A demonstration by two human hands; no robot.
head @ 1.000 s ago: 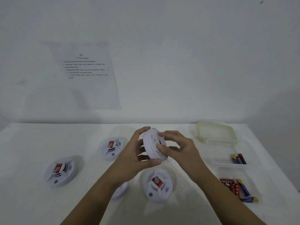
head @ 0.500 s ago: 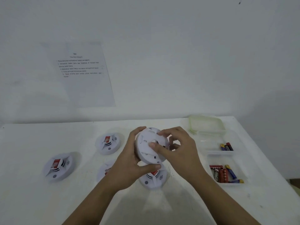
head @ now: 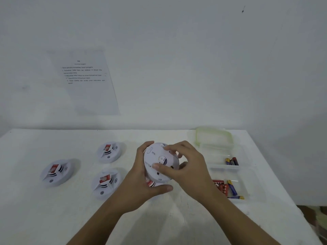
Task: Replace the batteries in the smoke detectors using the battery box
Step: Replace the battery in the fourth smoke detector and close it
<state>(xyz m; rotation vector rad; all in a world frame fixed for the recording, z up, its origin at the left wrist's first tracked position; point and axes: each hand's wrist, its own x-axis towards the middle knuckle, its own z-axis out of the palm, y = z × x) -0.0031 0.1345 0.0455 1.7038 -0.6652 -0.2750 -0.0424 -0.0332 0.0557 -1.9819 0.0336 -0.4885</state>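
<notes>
Over mid tabletop [head: 44,218]: smoke detector [head: 159,156] held off the surface, back facing up. Gripped round its rim by left hand [head: 139,181], fingers [head: 147,145] curled; pinched across the back by right hand [head: 191,167], thumb pressing near centre. Likely step: opening battery compartment (cover not visibly off). Next: free cover, pull old cells, reach for battery box [head: 247,190] by right edge.

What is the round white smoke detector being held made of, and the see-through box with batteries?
The round white smoke detector looks like hard moulded plastic, matte white, with crisp slots and ridges on its back. The see-through battery box is probably clear, glossy plastic; the table shows through and its edges catch light.
</notes>
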